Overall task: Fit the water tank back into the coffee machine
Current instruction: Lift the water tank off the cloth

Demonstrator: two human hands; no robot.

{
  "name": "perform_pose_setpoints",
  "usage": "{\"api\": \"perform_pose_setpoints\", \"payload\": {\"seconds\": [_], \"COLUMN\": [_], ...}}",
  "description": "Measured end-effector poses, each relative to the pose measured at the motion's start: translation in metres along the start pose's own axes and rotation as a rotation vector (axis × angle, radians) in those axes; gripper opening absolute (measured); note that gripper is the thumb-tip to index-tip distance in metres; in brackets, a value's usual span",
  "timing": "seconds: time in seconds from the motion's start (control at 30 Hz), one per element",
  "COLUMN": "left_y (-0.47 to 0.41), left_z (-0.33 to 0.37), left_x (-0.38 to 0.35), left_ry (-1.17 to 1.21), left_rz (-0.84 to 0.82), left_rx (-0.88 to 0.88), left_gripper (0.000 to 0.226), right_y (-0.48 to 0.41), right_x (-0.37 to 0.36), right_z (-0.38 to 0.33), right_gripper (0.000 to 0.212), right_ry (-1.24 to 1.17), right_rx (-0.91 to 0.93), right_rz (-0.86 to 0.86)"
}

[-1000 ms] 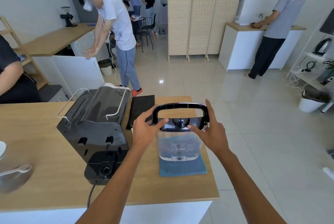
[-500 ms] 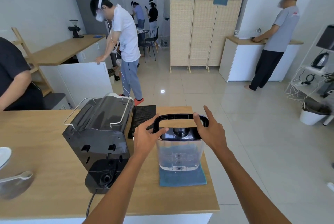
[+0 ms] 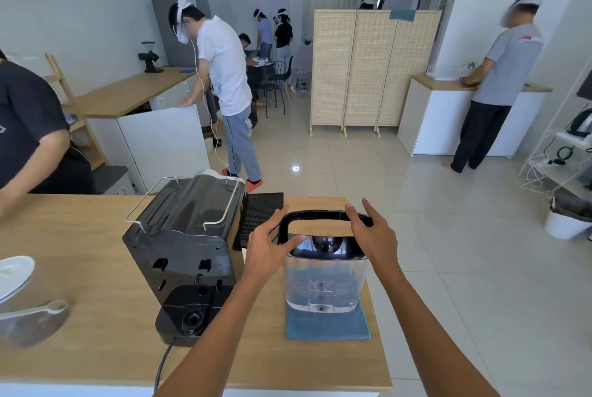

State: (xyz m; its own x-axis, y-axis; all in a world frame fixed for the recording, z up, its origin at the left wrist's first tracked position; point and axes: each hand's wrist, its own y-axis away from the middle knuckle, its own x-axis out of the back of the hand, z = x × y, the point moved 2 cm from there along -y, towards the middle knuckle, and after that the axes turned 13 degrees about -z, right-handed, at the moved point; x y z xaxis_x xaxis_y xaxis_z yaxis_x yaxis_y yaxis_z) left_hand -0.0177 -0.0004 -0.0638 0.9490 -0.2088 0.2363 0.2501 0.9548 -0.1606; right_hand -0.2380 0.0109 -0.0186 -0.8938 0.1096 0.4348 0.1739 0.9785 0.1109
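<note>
The clear, boxy plastic water tank with glossy black lid and arched handle stands upright on a blue cloth on the wooden countertop, beside the black coffee machine, left hand touching the lid, right hand loosely curled over the handle

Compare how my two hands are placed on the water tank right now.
The left hand sits at the left corner of the water tank, thumb lying across the dark lid, while the right hand is on the raised handle. The left hand's fingers spread behind the handle's left end; the right hand's fingers curl over the handle's right end. Both hands touch the tank, which stands upright on the blue cloth, beside the coffee machine.
</note>
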Motion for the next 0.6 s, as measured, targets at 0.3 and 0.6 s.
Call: {"api": "perform_pose_setpoints", "payload": {"seconds": [0.3,0.6], "left_y": [-0.008,-0.025], "left_z": [-0.002,0.016], "left_x": [-0.007,-0.023], "left_ry": [-0.038,0.239], "left_rz": [-0.009,0.113], "left_rx": [0.059,0.238], "left_gripper": [0.084,0.062], "right_y": [-0.004,0.007], "right_x": [0.000,-0.001], "right_z": [0.001,0.000], "right_gripper": [0.058,0.059], "right_ry": [-0.077,-0.124], "right_rx": [0.009,0.041], "right_rz": [-0.002,0.004]}}
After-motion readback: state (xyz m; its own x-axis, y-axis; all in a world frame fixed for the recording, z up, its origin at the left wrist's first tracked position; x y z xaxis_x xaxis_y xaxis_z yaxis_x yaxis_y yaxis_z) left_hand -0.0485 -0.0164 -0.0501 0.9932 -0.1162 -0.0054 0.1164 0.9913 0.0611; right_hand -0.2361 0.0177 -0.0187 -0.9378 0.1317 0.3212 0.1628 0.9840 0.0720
